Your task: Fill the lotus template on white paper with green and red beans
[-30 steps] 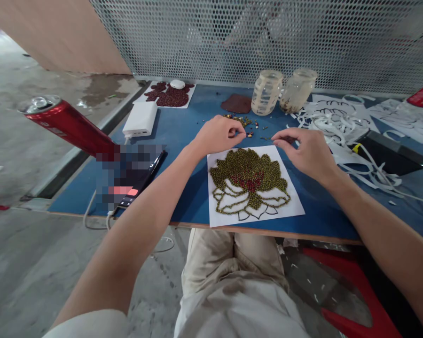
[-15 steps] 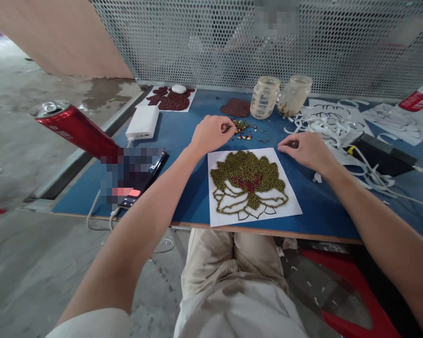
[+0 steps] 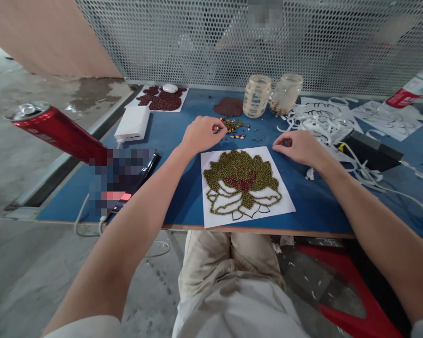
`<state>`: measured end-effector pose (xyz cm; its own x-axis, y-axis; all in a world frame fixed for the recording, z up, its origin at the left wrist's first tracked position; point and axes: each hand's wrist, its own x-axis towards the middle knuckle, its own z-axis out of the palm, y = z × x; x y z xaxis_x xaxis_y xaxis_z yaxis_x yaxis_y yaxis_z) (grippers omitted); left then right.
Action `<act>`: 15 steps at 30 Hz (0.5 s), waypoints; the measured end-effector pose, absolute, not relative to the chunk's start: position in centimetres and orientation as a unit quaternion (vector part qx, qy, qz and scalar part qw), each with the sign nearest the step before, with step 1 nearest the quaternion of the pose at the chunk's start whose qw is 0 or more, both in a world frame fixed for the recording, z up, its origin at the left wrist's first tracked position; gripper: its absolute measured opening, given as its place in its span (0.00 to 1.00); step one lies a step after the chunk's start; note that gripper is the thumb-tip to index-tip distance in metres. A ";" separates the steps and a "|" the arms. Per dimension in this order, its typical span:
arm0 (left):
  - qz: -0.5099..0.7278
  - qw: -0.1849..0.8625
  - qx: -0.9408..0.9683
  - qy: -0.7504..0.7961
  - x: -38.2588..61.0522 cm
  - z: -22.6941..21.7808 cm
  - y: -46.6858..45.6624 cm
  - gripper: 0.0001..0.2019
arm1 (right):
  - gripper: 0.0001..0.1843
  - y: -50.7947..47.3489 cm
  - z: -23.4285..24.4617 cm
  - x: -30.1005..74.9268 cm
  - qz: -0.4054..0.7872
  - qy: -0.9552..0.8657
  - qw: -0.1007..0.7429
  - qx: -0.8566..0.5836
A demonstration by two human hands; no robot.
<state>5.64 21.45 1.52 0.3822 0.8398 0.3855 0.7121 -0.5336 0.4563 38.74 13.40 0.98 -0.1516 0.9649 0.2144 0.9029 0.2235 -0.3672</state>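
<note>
The blue desk [image 3: 186, 197] has a bare wood-toned front edge. Along its far side stands a grey perforated metal panel [image 3: 197, 42], with blurred shapes showing through the holes. A peach-coloured wall or board [image 3: 56, 37] rises beyond the desk's far left corner. A metal rail [image 3: 107, 115] runs down the desk's left side. Left of the desk and beneath it spreads grey concrete floor [image 3: 21, 263], with a dark wet-looking patch [image 3: 88, 96] near the desk's far left corner. Light falls soft and dim around the desk, brighter to its far left.
</note>
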 end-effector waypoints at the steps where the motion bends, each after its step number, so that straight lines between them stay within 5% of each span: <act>1: 0.294 0.107 0.824 0.471 5.6 1.5 21.5 0.09 | 0.10 13.4 0.9 38.6 0.078 -0.755 0.198 -0.620; 15: 0.285 0.097 0.827 0.474 5.7 1.5 21.7 0.09 | 0.07 13.7 0.3 37.5 0.030 -0.763 0.175 -0.622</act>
